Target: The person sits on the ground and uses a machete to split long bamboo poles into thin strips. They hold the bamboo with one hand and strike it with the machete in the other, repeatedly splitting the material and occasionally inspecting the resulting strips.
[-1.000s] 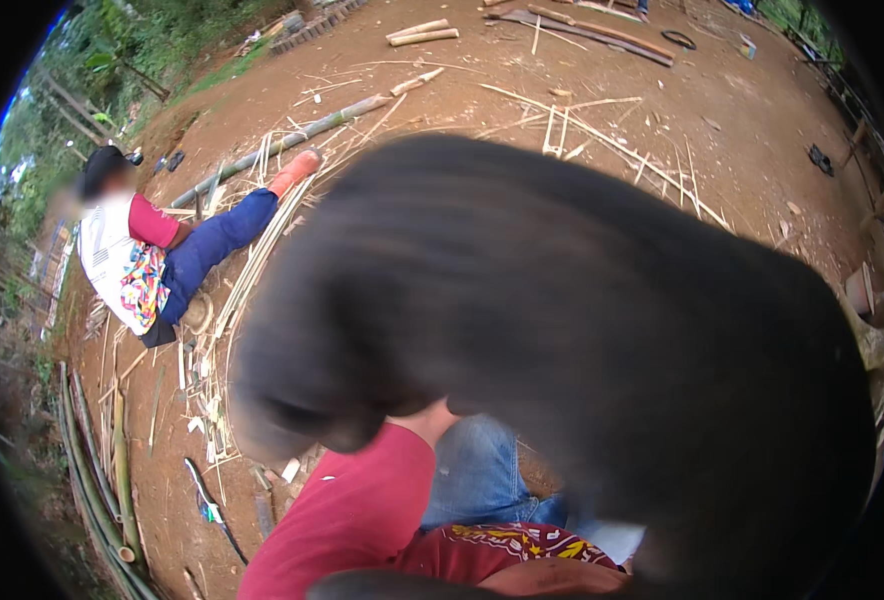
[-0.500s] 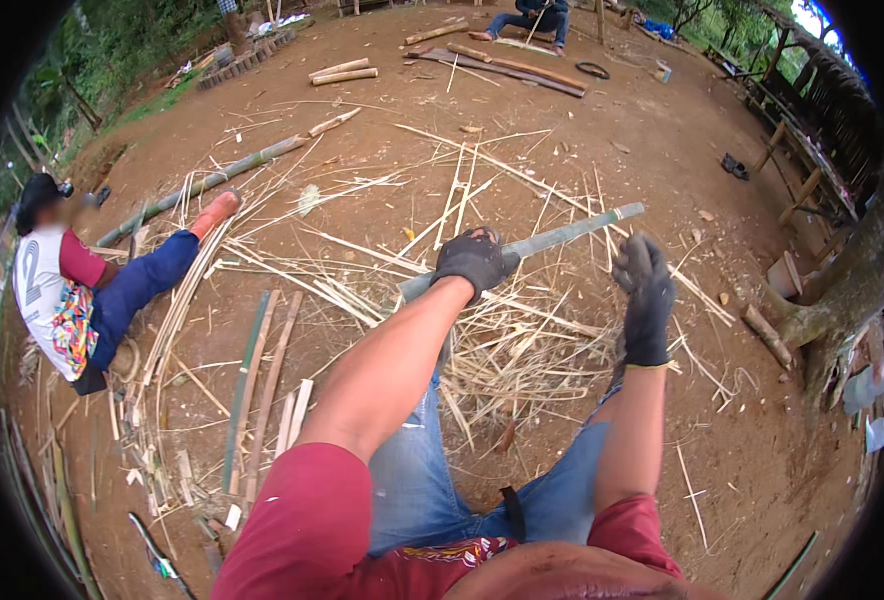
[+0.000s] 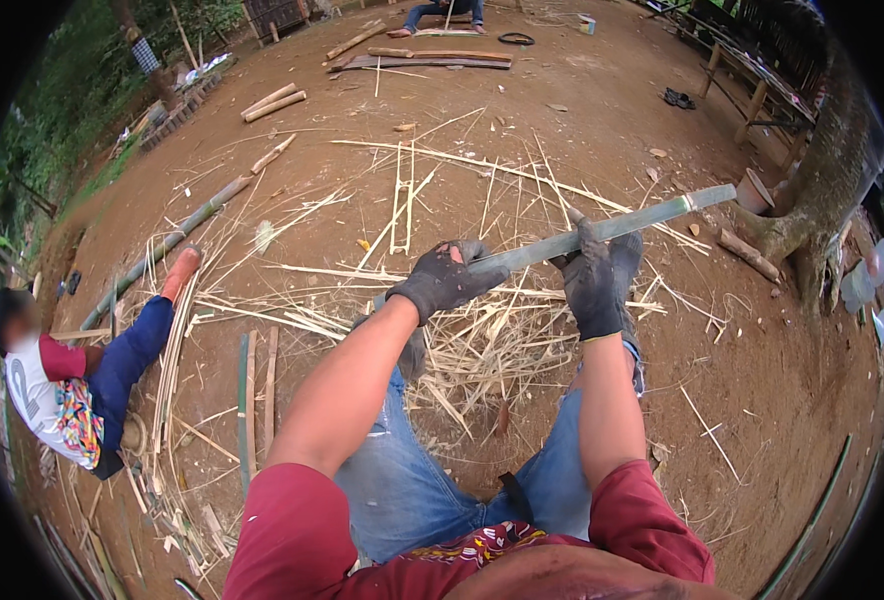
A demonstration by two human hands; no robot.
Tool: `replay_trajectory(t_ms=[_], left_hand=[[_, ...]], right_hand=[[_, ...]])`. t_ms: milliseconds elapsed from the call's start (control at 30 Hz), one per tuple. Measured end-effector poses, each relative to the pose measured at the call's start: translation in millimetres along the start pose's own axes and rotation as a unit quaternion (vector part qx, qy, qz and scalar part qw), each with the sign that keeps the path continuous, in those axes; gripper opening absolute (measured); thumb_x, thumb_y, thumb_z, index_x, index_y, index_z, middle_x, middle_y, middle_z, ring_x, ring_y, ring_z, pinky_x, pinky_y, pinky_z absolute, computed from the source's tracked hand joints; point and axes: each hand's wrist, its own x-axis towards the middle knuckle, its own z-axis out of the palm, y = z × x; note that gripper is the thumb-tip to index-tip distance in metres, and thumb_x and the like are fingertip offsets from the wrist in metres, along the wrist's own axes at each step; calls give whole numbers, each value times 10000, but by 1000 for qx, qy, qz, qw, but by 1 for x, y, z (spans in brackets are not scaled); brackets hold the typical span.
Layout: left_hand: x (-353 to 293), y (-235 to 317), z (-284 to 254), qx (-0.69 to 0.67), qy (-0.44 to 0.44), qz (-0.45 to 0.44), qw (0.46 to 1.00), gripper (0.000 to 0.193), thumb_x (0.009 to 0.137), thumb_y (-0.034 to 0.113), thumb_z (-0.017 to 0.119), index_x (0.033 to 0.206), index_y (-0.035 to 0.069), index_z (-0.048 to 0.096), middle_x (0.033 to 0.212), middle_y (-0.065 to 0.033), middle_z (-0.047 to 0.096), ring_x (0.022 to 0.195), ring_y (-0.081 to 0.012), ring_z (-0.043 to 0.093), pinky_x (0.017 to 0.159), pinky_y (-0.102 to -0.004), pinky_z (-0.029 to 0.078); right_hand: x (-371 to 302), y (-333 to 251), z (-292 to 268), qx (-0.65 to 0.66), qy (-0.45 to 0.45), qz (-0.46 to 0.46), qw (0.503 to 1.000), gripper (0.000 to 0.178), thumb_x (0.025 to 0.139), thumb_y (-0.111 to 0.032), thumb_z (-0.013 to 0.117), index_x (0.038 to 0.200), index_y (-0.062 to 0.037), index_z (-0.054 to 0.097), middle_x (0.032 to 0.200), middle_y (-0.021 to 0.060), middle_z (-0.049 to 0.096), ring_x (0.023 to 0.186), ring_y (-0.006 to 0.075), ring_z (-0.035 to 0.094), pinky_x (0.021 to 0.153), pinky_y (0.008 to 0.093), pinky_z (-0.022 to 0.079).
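A long grey-green split bamboo strip (image 3: 652,214) slants across in front of me, its right end farther away and higher in the picture. My left hand (image 3: 446,280), in a dark work glove, is closed round its left part. Farther right, my right hand (image 3: 594,285), gloved too, is closed on the strip from the near side. Some right-hand fingers are hidden by the strip and the hand itself. Under and beyond the strip, between my legs, lies a heap of thin pale bamboo shavings (image 3: 507,345).
To the left sits a person (image 3: 72,400) with legs stretched toward a green bamboo pole (image 3: 177,235). Several flat strips (image 3: 250,395) lie left of my knee. Another person (image 3: 442,15) sits at the far side near planks (image 3: 432,62). A tree trunk (image 3: 812,235) stands at the right.
My right hand, earlier apart from the bamboo strip, has come left and closed on it. The strip reaches farther right past my left hand. The view has turned to the right.
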Motion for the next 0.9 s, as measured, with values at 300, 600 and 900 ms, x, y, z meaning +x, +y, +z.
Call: replay_trajectory(t_ms=[300,600,900], left_hand=[[16,-7,18,-128,103,62,984,474,882,360,685,1204,18,620,985,-113,678,881,-175,659,778,-320,538],[18,15,11,-196,141,138,961,440,932,338,651,1211,1,617,1026,-99,677,928,-149,636,839,-310,524],[18,14,9,-309,89,128,938,468,957,345,634,1268,0,586,1047,-94,678,954,-141,633,857,-294,520]], right_hand=[[11,12,-25,-113,-62,56,990,292,1014,-304,546,998,-18,604,872,89,679,812,183,671,754,330,562],[-6,27,-11,-230,-195,139,943,342,989,-355,587,981,-20,655,817,44,685,772,136,655,716,295,525],[-19,39,5,-283,-239,180,911,368,1002,-382,545,957,-35,659,791,36,682,739,132,650,688,300,528]])
